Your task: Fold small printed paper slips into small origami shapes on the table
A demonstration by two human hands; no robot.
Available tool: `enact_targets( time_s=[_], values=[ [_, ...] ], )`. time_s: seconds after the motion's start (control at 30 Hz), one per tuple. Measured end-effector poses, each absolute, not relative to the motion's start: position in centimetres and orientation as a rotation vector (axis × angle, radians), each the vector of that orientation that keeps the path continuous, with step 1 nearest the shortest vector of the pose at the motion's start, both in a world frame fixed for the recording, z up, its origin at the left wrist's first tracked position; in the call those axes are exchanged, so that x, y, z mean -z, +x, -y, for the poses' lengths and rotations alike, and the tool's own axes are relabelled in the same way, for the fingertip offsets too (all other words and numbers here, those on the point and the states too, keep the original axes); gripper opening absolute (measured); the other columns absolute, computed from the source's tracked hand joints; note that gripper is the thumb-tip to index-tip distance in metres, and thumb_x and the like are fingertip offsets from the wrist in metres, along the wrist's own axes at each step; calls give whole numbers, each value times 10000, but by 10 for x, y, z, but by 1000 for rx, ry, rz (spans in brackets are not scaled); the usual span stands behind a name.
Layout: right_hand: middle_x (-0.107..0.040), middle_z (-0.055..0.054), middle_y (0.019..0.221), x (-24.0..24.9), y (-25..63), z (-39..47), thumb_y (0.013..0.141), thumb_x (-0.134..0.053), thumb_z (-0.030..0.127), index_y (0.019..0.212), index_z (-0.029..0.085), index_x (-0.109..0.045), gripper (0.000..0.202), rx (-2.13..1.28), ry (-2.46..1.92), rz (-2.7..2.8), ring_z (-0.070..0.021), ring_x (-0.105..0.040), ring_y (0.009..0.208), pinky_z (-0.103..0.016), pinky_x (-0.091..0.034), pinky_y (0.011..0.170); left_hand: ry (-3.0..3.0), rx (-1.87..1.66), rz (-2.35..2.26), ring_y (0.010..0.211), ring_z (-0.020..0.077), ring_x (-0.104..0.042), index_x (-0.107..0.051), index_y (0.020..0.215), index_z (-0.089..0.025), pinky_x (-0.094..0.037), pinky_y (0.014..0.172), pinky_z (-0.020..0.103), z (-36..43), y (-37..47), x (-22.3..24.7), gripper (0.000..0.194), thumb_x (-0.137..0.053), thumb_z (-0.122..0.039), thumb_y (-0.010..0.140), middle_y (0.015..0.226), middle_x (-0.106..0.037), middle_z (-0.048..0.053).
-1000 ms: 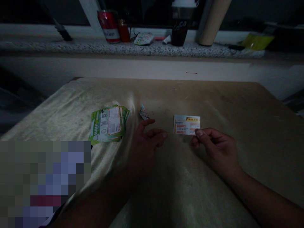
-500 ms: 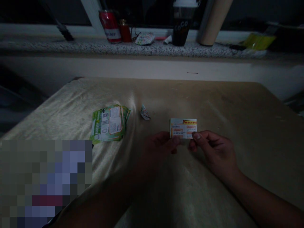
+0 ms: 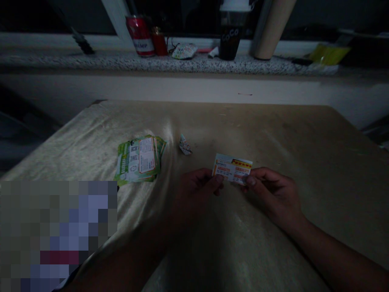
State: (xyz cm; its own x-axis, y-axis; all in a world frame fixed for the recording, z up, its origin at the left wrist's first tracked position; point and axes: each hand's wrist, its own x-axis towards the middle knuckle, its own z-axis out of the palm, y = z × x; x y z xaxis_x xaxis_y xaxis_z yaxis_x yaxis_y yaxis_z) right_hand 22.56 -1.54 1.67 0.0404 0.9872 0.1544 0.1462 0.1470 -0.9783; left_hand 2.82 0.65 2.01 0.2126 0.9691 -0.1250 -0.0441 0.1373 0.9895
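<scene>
A small printed paper [image 3: 232, 167], white with orange and yellow print, is held above the table between both hands. My left hand [image 3: 202, 182] pinches its lower left side, thumb on the front. At its lower right edge, my right hand [image 3: 270, 188] grips it the same way; both hands are closed. Beyond them lies a small folded paper piece [image 3: 185, 145], pointed at the top and covered in print. To the left rests a loose stack of green printed leaflets [image 3: 139, 159], slightly fanned at the right side.
A cloth-like cover lies on the table [image 3: 273, 129], wrinkled at left. Behind it, the speckled windowsill [image 3: 106, 61] carries a red can [image 3: 140, 36], a red lighter-like item [image 3: 159, 41], crumpled printed paper [image 3: 184, 51], a dark CoCo cup [image 3: 231, 38], a tan cylinder [image 3: 270, 32] and a yellow item [image 3: 330, 53].
The printed paper has tilted, its right side lower, and shows more of its face. My left hand has shifted slightly left with it. The stack and folded piece stay put.
</scene>
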Motion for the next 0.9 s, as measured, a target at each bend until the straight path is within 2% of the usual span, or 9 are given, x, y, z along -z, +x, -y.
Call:
enact_targets(
  time_s=[0.17, 0.3, 0.4, 0.5, 0.63, 0.7, 0.77, 0.83, 0.9],
  values=[
    [-723, -13, 668, -17, 225, 16, 838, -742, 340, 796, 210, -697, 144, -1048, -1205, 1319, -136, -654, 564, -234, -525, 522, 1188, -956, -1076, 661, 137, -596, -711, 739, -164, -460, 641, 252, -7, 26, -15, 200, -678, -330, 846, 693, -669, 13],
    [-734, -16, 689, -18, 221, 16, 805, -765, 290, 758, 206, -675, 132, -1006, -1187, 1347, -142, -677, 590, -238, -552, 548, 1099, -978, -1001, 713, 137, -634, -729, 845, -172, -491, 664, 242, -6, 28, -16, 145, -743, -308, 797, 792, -723, 24],
    [-766, -27, 764, -18, 220, 15, 795, -766, 265, 846, 209, -673, 119, -1074, -1145, 1363, -158, -715, 658, -262, -592, 623, 1069, -932, -988, 714, 139, -655, -728, 957, -165, -506, 660, 243, -6, 29, -15, 233, -777, -288, 765, 870, -753, 45],
    [-776, -24, 798, -16, 221, 12, 782, -773, 257, 978, 214, -653, 234, -1177, -1156, 1383, -164, -727, 692, -272, -600, 655, 1093, -913, -1021, 721, 159, -673, -705, 979, -153, -515, 651, 256, -7, 29, -14, 267, -781, -285, 759, 883, -757, 62],
    [-751, -10, 769, -13, 226, 9, 779, -768, 266, 1003, 210, -644, 262, -1178, -1243, 1501, -153, -696, 662, -253, -567, 601, 1247, -852, -1066, 847, 211, -707, -635, 1105, -173, -544, 747, 318, -8, 28, -14, 350, -743, -242, 779, 968, -751, 77],
    [-729, -1, 744, -10, 227, 8, 802, -745, 272, 973, 208, -648, 207, -1137, -1306, 1600, -139, -666, 621, -238, -535, 558, 1429, -827, -1143, 871, 221, -698, -541, 1301, -209, -540, 774, 346, -8, 27, -14, 542, -712, -198, 787, 1030, -733, 77],
    [-710, 5, 727, -8, 228, 9, 824, -720, 275, 943, 207, -646, 156, -1115, -1339, 1696, -135, -646, 605, -241, -520, 555, 1706, -842, -1179, 999, 254, -666, -453, 1409, -251, -518, 870, 404, -8, 26, -13, 708, -711, -156, 757, 1171, -687, 94],
    [-699, 6, 726, -8, 228, 10, 840, -702, 279, 915, 205, -638, 123, -1110, -1330, 1769, -137, -638, 611, -251, -516, 571, 2030, -853, -1148, 1214, 298, -556, -533, 1338, -257, -431, 1023, 475, -8, 24, -10, 650, -708, -116, 728, 1339, -593, 111],
    [-688, 6, 734, -10, 228, 11, 851, -694, 289, 878, 203, -630, 110, -1100, -1308, 1838, -138, -630, 620, -252, -503, 574, 2275, -801, -1092, 1344, 310, -430, -639, 1153, -228, -338, 1107, 505, -8, 23, -8, 436, -684, -95, 740, 1432, -512, 112]
  ],
)
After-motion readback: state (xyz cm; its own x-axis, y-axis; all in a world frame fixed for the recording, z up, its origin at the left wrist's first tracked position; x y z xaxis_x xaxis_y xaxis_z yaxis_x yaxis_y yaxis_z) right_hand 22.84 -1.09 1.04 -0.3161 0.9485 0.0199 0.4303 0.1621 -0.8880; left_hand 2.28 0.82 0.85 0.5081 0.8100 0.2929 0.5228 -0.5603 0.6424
